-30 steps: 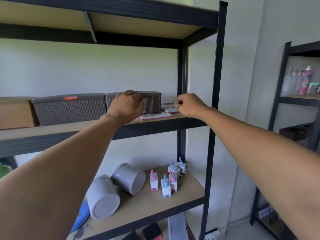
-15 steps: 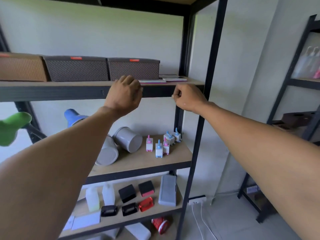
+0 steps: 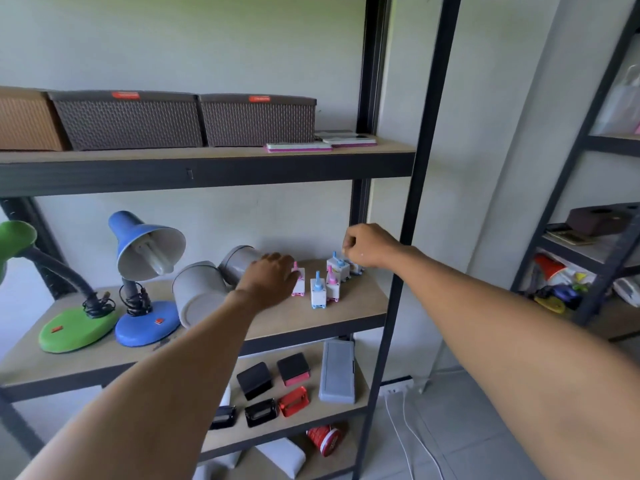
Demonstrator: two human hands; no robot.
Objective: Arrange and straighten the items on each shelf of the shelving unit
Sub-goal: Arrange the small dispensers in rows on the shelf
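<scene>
Both hands are reaching over the middle shelf [image 3: 346, 308] of the shelving unit [image 3: 427, 168]. Our left hand [image 3: 268, 280] is lying back-up against the leftmost of the small white toggle pieces [image 3: 323, 282], a pink-topped one; its fingers are hidden from us, so we cannot tell whether they are grasping it. Our right hand [image 3: 369, 245] is hovering clenched above the rear pieces, holding nothing we can see. Two grey cylinders [image 3: 207, 289] are lying on their sides left of the pieces, beside a blue lamp [image 3: 145, 278] and a green lamp [image 3: 52, 306]. We are seeing three woven boxes [image 3: 194, 121] standing in a row on the shelf above.
</scene>
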